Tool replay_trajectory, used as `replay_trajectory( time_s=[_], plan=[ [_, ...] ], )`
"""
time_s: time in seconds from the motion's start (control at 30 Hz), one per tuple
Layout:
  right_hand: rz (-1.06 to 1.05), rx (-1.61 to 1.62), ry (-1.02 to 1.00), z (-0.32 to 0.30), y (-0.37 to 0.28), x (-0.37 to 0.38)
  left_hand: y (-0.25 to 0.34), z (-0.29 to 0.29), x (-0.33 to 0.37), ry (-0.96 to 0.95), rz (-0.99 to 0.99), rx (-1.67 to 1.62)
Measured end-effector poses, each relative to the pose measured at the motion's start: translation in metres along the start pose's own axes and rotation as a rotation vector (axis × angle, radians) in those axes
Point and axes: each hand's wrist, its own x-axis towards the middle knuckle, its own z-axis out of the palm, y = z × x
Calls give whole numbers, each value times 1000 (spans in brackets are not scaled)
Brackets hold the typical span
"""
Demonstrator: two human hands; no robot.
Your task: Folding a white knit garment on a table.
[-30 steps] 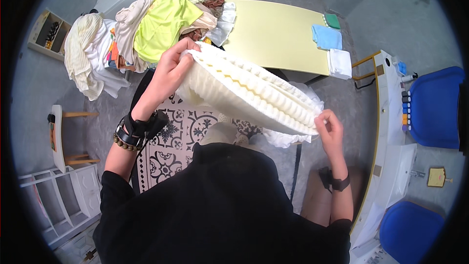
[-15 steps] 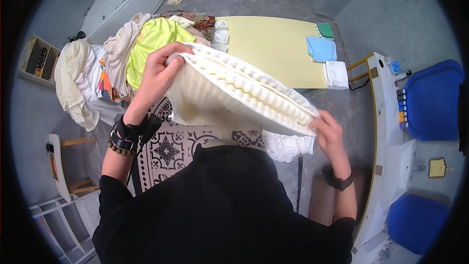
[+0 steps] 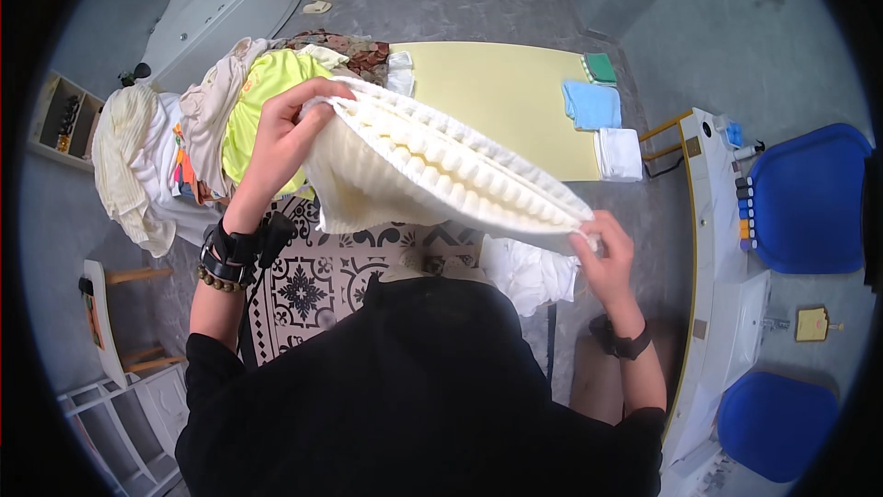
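Observation:
A cream ribbed knit garment (image 3: 395,166) hangs stretched between my two hands, above the near side of the table. My left hand (image 3: 292,129) pinches its upper left corner, thumb against the curled fingers. At the lower right corner, my right hand (image 3: 602,253) grips the other end of the same edge. That edge slants down to the right and gapes a little, with bumpy ribbing showing inside. Just beyond my left hand lies a bright yellow-green garment (image 3: 271,97) on a heap of clothes. Below my right hand's end of the knit sits a bunched white cloth (image 3: 529,274).
A pale yellow tabletop (image 3: 487,83) stretches ahead. On its right side lie a folded green cloth (image 3: 599,68), a light blue cloth (image 3: 591,104) and a white cloth (image 3: 619,155). Clothes (image 3: 138,152) pile up at the left. A counter (image 3: 713,249) and blue chairs (image 3: 809,198) stand right.
Both hands keep their hold on the knit garment, which stays stretched and slanted. The view has shifted slightly, so the table and surroundings sit a little lower and further left.

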Motion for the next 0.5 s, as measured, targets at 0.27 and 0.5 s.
replay_trajectory(
  time_s=[0.27,0.5],
  plan=[
    [381,450,206,-19,-3,33,10,1,1,-10,-27,-40],
    [211,-172,95,-48,3,108,-13,-15,61,70,293,338]
  ],
)
